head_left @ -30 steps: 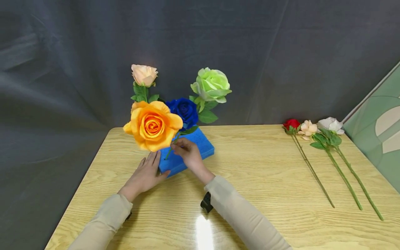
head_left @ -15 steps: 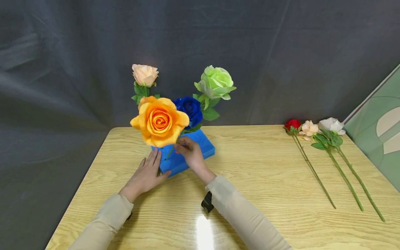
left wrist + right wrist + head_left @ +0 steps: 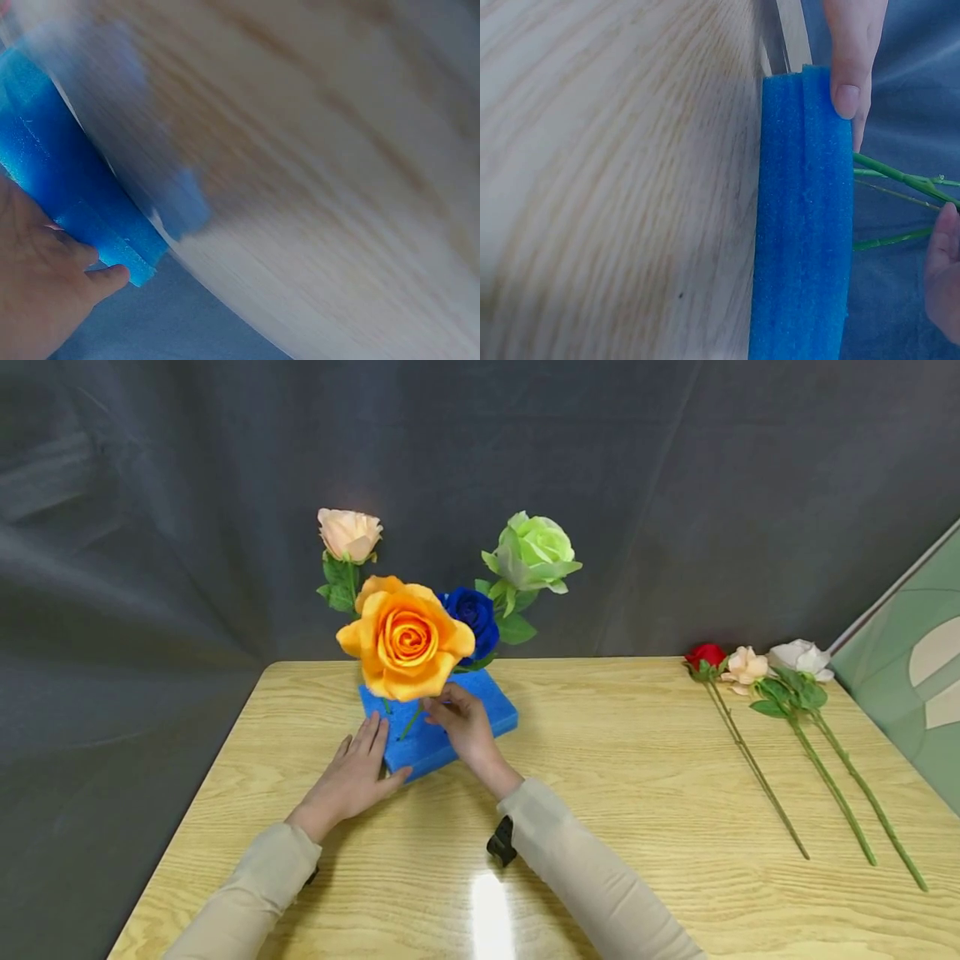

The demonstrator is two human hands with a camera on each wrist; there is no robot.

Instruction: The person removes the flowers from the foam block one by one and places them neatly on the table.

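My right hand (image 3: 467, 727) pinches the green stem of an orange rose (image 3: 405, 642) just below its bloom. That stem stands tilted in a blue foam block (image 3: 431, 748) on the table. My left hand (image 3: 351, 777) rests on the block's near left corner with straight fingers; in the right wrist view its thumb (image 3: 847, 101) lies against the block's side. A pale peach rose (image 3: 349, 535), a blue rose (image 3: 476, 620) and a light green rose (image 3: 536, 552) rise behind the orange one, which partly covers the blue bloom. In the left wrist view, the left hand (image 3: 45, 277) touches the block.
To the right lie a red rose (image 3: 706, 656), a peach rose (image 3: 745, 667) and a white rose (image 3: 801, 658), stems pointing toward me. A dark curtain (image 3: 600, 510) hangs behind the wooden table (image 3: 615, 760). A green patterned panel (image 3: 922, 677) stands at the right edge.
My right hand has shifted slightly right, and the orange bloom has moved right and up with it. The blue and green blooms also moved right. The left hand stays in place on the block.
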